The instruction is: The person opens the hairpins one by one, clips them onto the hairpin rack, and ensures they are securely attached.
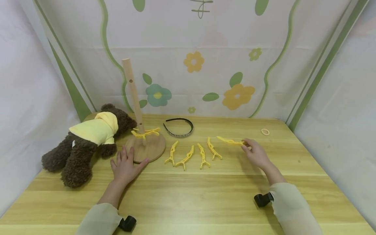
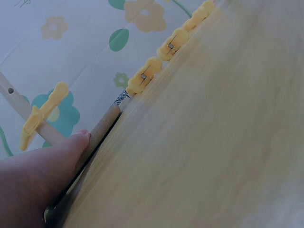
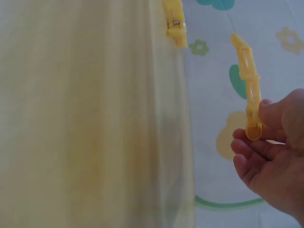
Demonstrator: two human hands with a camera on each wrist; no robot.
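My right hand (image 1: 257, 154) pinches a yellow hair clip (image 1: 230, 141) by its end, above the table; in the right wrist view the clip (image 3: 253, 88) points upward from thumb and fingers. With its fingers spread, my left hand (image 1: 125, 168) rests on the near left edge of a wooden stand's round base (image 1: 155, 148). More yellow clip pieces (image 1: 147, 133) sit across the lower part of the stand's post (image 1: 134, 94). Between the hands, several yellow hair clips (image 1: 202, 156) lie in a row on the table.
A brown teddy bear (image 1: 95, 132) in a yellow hoodie lies at the left, its head by the post. Behind the row of clips is a black headband (image 1: 180, 135) with a glittery band. A small beige ring (image 1: 265, 132) lies at the back right. A patterned cloth wall stands behind.
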